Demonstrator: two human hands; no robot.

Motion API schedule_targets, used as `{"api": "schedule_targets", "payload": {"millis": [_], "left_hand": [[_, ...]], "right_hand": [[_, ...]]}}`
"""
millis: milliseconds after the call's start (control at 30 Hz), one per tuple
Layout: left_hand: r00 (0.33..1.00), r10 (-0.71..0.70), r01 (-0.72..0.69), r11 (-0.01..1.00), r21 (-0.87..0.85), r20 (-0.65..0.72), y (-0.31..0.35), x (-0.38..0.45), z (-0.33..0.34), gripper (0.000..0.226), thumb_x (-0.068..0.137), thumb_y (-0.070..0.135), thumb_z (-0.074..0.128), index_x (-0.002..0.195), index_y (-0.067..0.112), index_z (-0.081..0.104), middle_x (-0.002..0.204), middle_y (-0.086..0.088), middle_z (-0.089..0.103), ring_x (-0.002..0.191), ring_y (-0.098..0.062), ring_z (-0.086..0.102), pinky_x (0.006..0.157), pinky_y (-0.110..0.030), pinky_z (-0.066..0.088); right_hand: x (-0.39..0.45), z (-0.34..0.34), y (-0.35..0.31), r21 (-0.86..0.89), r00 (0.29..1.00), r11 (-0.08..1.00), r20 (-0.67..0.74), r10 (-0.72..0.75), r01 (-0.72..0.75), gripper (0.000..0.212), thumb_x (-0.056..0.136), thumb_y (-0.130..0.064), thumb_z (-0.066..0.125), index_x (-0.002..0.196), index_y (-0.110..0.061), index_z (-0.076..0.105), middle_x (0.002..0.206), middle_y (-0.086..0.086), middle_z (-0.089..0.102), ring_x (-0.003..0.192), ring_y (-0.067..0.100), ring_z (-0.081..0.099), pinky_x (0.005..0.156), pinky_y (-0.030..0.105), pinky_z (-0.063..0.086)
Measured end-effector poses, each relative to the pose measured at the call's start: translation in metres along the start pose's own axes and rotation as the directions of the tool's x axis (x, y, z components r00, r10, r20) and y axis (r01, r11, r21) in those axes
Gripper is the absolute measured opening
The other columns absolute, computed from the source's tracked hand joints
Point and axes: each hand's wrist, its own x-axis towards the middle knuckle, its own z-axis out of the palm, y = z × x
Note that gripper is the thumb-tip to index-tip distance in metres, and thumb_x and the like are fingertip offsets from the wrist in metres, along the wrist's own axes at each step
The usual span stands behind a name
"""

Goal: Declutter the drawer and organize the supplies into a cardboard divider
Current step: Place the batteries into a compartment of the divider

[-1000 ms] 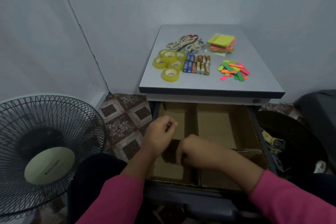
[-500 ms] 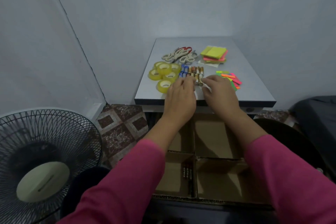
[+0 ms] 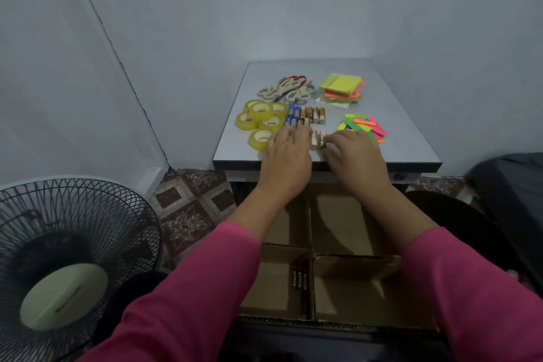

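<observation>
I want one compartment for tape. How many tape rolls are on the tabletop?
5 tape rolls show, clustered at the tabletop's left side beside the batteries: four bunched, one nearer the front edge by the left hand. Another may hide beneath.

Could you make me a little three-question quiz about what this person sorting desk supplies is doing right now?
1. True or false: the scissors already lie in the cardboard divider.
2. Which compartment of the divider holds batteries? A) near left B) near right C) far right
3. Fill in: both the left hand and the right hand are at the loose batteries on the ____.

Key: 1 false, they lie on the tabletop, behind the tape rolls. 2 A. 3 tabletop.
</observation>
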Motion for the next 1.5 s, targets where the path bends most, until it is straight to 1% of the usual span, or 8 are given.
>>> {"api": "schedule_targets", "payload": {"millis": [267,467,600,700,833,933,1233,1500], "left_hand": [[0.987,0.160,-0.160,0.987,0.032,0.007,-0.008,-0.011,0.004,0.021,0.089,0.022,0.057,0.103,0.014,0.071,0.111,-0.002,0.064,0.107,-0.025,0.052,0.085,-0.041,0.044],[0.978,0.203,-0.207,0.976,-0.064,-0.056,-0.009,-0.026,0.002,0.021,0.085,0.000,0.062,0.104,0.000,0.069,0.103,-0.013,0.067,0.094,-0.031,0.059,0.076,-0.043,0.052],[0.998,-0.024,0.006,0.939,-0.343,-0.049,-0.004,-0.041,-0.018,0.017,0.091,0.009,0.060,0.107,0.009,0.066,0.099,-0.002,0.065,0.093,-0.014,0.057,0.080,-0.022,0.046],[0.965,-0.214,0.261,0.763,-0.591,0.150,-0.002,-0.056,-0.042,0.010,0.092,0.017,0.061,0.101,0.016,0.062,0.092,0.002,0.065,0.084,-0.007,0.060,0.074,-0.020,0.051],[0.834,-0.117,0.465,0.675,-0.573,0.539,-0.014,-0.072,-0.056,0.002,0.089,0.020,0.064,0.090,0.018,0.065,0.078,0.000,0.069,0.068,-0.011,0.065,0.064,-0.026,0.052],[0.732,-0.048,0.520,0.683,-0.513,0.680,-0.020,-0.083,-0.049,0.003,0.088,0.019,0.066,0.086,0.017,0.065,0.080,-0.010,0.070,0.065,-0.013,0.063,0.062,-0.027,0.049],[0.733,-0.064,0.534,0.671,-0.515,0.677,-0.019,-0.085,-0.037,0.010,0.089,0.022,0.066,0.091,0.012,0.064,0.079,-0.007,0.069,0.068,-0.015,0.064,0.066,-0.035,0.050],[0.781,-0.071,0.491,0.684,-0.539,0.621,-0.020,-0.078,-0.040,0.012,0.089,0.024,0.064,0.093,0.013,0.064,0.081,-0.007,0.070,0.069,-0.014,0.065,0.069,-0.040,0.053]], "right_hand": [[-0.013,-0.005,0.004,0.049,0.995,0.994,-0.016,-0.096,0.096,0.021,0.089,-0.024,0.063,0.105,-0.013,0.071,0.100,0.004,0.072,0.091,0.028,0.059,0.075,0.041,0.048],[-0.022,-0.004,0.007,0.073,0.978,0.980,-0.112,-0.178,0.187,0.013,0.082,-0.011,0.071,0.094,-0.006,0.072,0.086,0.009,0.072,0.080,0.029,0.063,0.067,0.039,0.050],[-0.030,-0.003,0.006,0.095,0.969,0.974,-0.159,-0.187,0.204,0.013,0.085,-0.009,0.068,0.097,-0.004,0.069,0.088,0.011,0.070,0.081,0.027,0.063,0.067,0.036,0.050],[-0.037,-0.005,0.004,0.124,0.963,0.971,-0.204,-0.174,0.202,0.013,0.087,-0.013,0.064,0.097,-0.005,0.067,0.088,0.010,0.068,0.080,0.024,0.062,0.067,0.032,0.048],[-0.039,-0.005,0.003,0.152,0.962,0.965,-0.204,-0.182,0.215,0.014,0.089,-0.015,0.058,0.095,-0.005,0.067,0.085,0.009,0.067,0.077,0.022,0.061,0.065,0.031,0.048],[-0.036,-0.005,0.001,0.132,0.975,0.973,-0.145,-0.169,0.189,0.016,0.090,-0.015,0.062,0.102,-0.007,0.069,0.091,0.008,0.070,0.084,0.022,0.062,0.070,0.033,0.049],[-0.022,-0.004,-0.007,-0.011,0.987,0.988,0.047,-0.152,0.153,0.050,0.092,-0.033,0.060,0.139,-0.018,0.048,0.134,0.006,0.054,0.116,0.026,0.054,0.084,0.039,0.050],[-0.016,-0.004,-0.015,0.048,0.979,0.978,-0.011,-0.201,0.202,0.018,0.090,-0.021,0.062,0.106,-0.014,0.065,0.105,0.006,0.062,0.091,0.024,0.058,0.065,0.031,0.045]]}}
